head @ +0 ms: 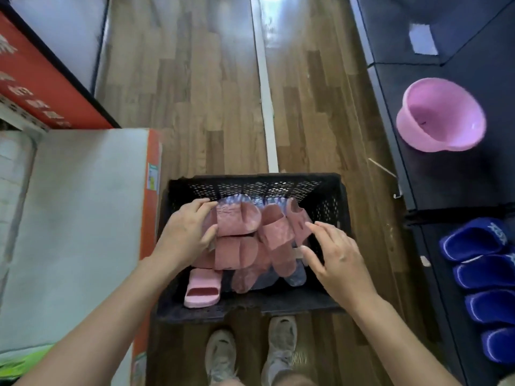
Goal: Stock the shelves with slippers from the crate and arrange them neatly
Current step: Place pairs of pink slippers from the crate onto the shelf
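Pink slippers (pixel 237 221) fill the black crate (pixel 250 188) on the floor, probably light, soft and bag-slippery. The left hand (pixel 186 229) grips a pair by its edge. The right hand (pixel 337 260) hovers with fingers spread, holding nothing.

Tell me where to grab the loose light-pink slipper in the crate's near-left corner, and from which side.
Take the light-pink slipper by its strap, coming down from above at the near end. It lies sole-down, the strap arches up there with its mouth exposed, and the heel end is tucked under the bagged slippers that the left hand holds.
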Action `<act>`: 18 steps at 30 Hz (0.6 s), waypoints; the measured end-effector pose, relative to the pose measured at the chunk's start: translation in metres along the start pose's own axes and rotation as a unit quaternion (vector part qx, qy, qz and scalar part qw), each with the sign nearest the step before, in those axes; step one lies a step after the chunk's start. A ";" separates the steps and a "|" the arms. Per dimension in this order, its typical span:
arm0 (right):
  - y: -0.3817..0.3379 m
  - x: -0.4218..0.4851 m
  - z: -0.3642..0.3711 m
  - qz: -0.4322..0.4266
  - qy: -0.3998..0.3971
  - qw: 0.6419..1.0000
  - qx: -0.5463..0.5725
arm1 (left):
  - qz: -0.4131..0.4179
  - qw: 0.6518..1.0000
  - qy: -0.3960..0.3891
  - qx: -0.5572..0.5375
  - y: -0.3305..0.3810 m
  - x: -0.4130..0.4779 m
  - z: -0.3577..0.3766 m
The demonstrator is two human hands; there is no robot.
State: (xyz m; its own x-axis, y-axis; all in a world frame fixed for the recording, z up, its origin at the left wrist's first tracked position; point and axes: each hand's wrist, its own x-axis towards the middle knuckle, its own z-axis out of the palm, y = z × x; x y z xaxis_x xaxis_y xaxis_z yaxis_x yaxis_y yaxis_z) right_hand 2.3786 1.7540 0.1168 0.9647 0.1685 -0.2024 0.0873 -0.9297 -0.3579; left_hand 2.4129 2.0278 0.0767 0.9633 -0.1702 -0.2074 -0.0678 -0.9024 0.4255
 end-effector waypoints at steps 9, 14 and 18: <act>0.056 0.074 0.124 -0.018 -0.010 0.999 -0.032 | -0.009 0.984 -0.130 0.119 -0.061 0.095 0.158; 0.071 0.102 0.167 -0.030 -0.028 0.998 -0.044 | -0.057 0.983 -0.165 0.053 -0.080 0.124 0.187; 0.074 0.109 0.183 -0.030 -0.049 0.998 -0.031 | -0.092 0.978 -0.183 0.033 -0.086 0.134 0.192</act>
State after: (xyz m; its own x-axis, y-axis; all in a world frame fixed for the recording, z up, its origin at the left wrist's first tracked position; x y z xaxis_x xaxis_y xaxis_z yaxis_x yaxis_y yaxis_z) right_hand 2.4451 1.7633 -0.0990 0.9286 0.2529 -0.2716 0.1626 -0.9351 -0.3148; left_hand 2.4979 2.0065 -0.1564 0.8043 -0.1215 -0.5816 0.0702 -0.9526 0.2961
